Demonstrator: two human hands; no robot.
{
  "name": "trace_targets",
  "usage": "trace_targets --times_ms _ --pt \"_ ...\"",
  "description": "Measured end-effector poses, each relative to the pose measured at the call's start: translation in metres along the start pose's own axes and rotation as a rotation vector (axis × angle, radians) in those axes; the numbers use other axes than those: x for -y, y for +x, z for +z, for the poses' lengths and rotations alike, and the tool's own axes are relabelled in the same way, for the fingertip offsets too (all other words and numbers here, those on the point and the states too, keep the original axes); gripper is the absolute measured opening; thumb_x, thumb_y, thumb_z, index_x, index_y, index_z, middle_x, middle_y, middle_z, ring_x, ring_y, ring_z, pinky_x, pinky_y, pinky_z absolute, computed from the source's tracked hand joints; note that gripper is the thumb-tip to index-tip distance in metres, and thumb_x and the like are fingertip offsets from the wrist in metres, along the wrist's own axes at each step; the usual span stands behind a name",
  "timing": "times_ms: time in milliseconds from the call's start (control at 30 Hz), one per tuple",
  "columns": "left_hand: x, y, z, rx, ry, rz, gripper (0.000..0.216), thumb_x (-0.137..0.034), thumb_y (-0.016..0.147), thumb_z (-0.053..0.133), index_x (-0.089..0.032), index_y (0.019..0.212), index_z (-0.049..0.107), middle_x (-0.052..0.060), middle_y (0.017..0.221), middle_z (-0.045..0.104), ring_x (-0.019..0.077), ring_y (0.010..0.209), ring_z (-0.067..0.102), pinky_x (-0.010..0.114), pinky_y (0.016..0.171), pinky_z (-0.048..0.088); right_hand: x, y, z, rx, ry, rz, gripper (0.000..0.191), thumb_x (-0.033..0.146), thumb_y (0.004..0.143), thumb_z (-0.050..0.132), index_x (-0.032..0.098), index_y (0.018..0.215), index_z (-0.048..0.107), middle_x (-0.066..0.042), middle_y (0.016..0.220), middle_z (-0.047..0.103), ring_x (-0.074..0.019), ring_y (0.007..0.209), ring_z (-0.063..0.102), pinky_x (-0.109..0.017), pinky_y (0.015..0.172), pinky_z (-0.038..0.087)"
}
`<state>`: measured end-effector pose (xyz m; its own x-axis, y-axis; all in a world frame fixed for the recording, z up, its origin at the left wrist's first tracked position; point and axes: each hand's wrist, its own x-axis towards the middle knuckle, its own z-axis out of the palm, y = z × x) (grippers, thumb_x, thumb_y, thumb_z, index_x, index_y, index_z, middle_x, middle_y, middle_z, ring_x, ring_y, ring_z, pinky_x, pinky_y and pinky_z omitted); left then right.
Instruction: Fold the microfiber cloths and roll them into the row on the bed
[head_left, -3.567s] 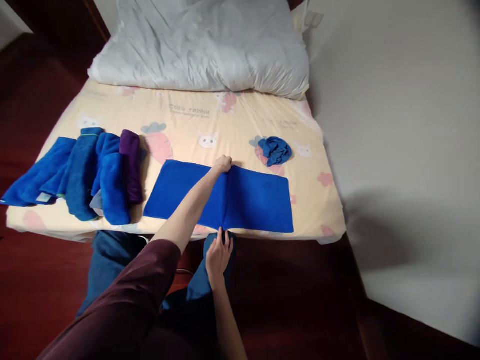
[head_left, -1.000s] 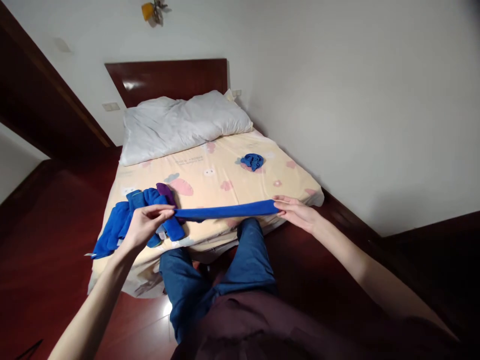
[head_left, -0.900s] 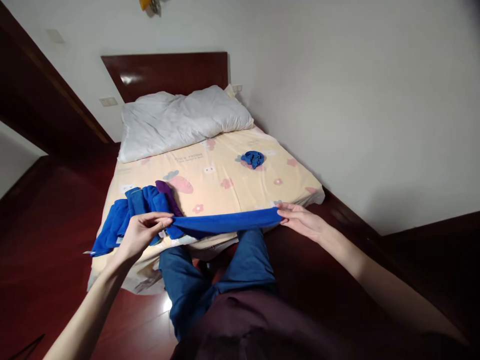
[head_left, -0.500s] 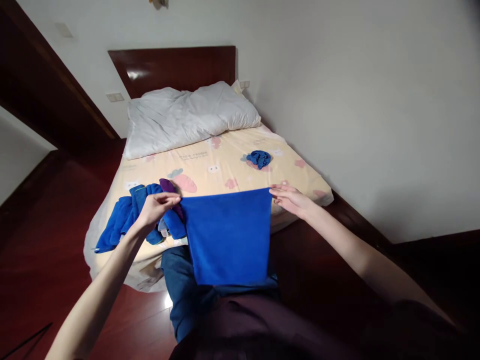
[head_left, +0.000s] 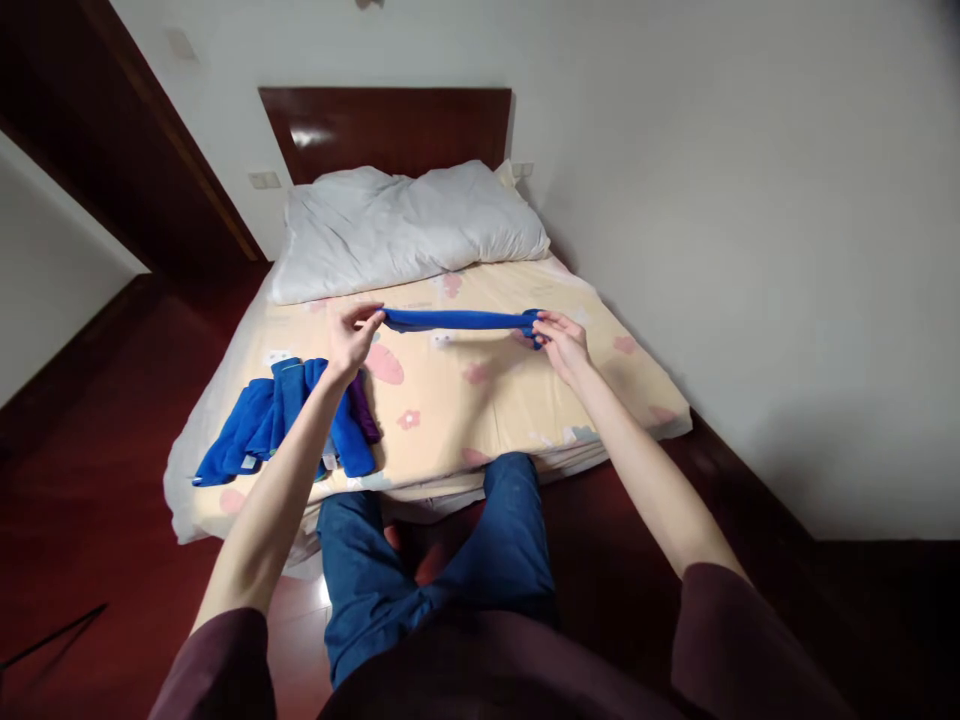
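Observation:
A blue towel (head_left: pixel 457 320) is stretched between my two hands over the bed, seen nearly edge-on as a narrow band. My left hand (head_left: pixel 355 338) pinches its left end, and my right hand (head_left: pixel 561 342) pinches its right end. Close to my right fingers, partly covered by them, shows a bunched dark blue cloth (head_left: pixel 537 340) on the sheet. Below my left hand several rolled or folded blue towels (head_left: pixel 281 410) lie in a row at the bed's left front. A purple one (head_left: pixel 365 405) is among them, at the right end.
The bed (head_left: pixel 420 420) has a cream sheet with pink prints. A white pillow (head_left: pixel 420 225) lies against the dark wooden headboard (head_left: pixel 397 125). My legs (head_left: pixel 427 570) are at the bed's front edge. A white wall (head_left: pixel 750 250) rises on the right.
Both hands have moved up and forward with the towel. It hung down as a flat square before my legs; now it is a thin band above the bed.

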<state>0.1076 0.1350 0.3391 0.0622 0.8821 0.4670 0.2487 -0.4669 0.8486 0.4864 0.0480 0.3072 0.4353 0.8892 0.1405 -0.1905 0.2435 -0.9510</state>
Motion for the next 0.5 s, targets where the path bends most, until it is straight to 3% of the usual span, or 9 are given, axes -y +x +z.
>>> trace_targets --times_ms 167,333,400,500 --pt "0.083 -0.084 0.015 0.089 0.123 -0.263 0.051 -0.057 0.075 0.067 -0.016 0.104 0.074 0.014 0.106 0.075 0.0261 0.097 0.069 0.034 0.081 0.055 -0.105 -0.053 -0.030 0.028 -0.185 0.187 0.045 0.050 0.057 0.088 0.018 0.082 0.066 0.002 0.074 0.066 -0.0111 0.069 0.057 -0.023 0.064 0.043" --pt "0.156 -0.185 0.037 0.266 0.232 -0.613 0.036 -0.048 0.076 0.064 -0.018 0.093 0.072 0.010 0.100 0.077 0.0265 0.099 0.070 0.034 0.089 0.053 -0.211 -0.111 -0.058 0.004 -0.381 0.461 0.043 0.046 0.054 0.089 0.019 0.078 0.066 -0.002 0.074 0.071 -0.0162 0.066 0.061 -0.029 0.063 0.047" --pt "0.173 -0.210 0.042 0.279 0.264 -0.728 0.034 -0.047 0.076 0.063 -0.019 0.095 0.071 0.009 0.099 0.078 0.0267 0.101 0.071 0.033 0.089 0.054 -0.236 -0.122 -0.068 -0.001 -0.426 0.510 0.037 0.043 0.055 0.089 0.020 0.073 0.066 -0.002 0.071 0.071 -0.0184 0.064 0.062 -0.031 0.063 0.049" --pt "0.187 -0.226 0.044 0.236 0.311 -0.797 0.036 -0.045 0.079 0.062 -0.022 0.106 0.068 0.006 0.097 0.078 0.0246 0.101 0.072 0.031 0.090 0.054 -0.252 -0.126 -0.078 0.008 -0.449 0.528 0.031 0.039 0.056 0.088 0.021 0.069 0.067 -0.003 0.071 0.072 -0.0222 0.070 0.066 -0.033 0.067 0.052"
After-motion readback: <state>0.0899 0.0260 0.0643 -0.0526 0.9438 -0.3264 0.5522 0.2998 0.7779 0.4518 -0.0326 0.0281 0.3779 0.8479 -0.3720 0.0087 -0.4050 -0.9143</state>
